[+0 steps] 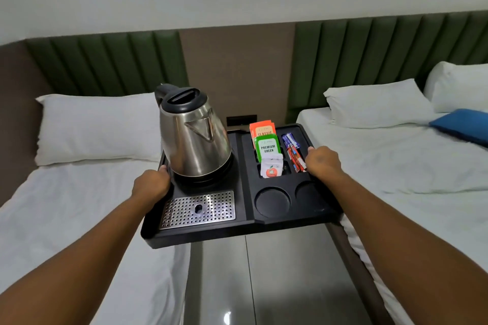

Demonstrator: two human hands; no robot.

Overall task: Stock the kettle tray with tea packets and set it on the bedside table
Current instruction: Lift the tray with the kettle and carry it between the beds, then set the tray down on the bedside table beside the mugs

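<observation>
Two white-sheeted beds fill the room's sides, the left bed [66, 206] and the right bed [409, 179], each backed by a green padded headboard [105, 63] under a pale wall. Between them runs a narrow aisle of glossy grey floor [264, 285], closed at the far end by a brown wall panel [235, 74]. White pillows [95, 126] lie at the bed heads, and a blue cushion [464, 124] sits on the right bed.

The black kettle tray [206, 235] hangs in the aisle, its side edges overlapping both mattresses' edges (whether anything supports it from below cannot be told). The left hand [153, 185] grips its left rim and the right hand [320, 161] grips its right rim.

On the tray stand a steel kettle [192, 137] on its base, a perforated drip grate [198, 210], two round cup wells [273, 202], upright tea packets [267, 144] in orange, green and white, and sachet sticks [293, 150] beside them.
</observation>
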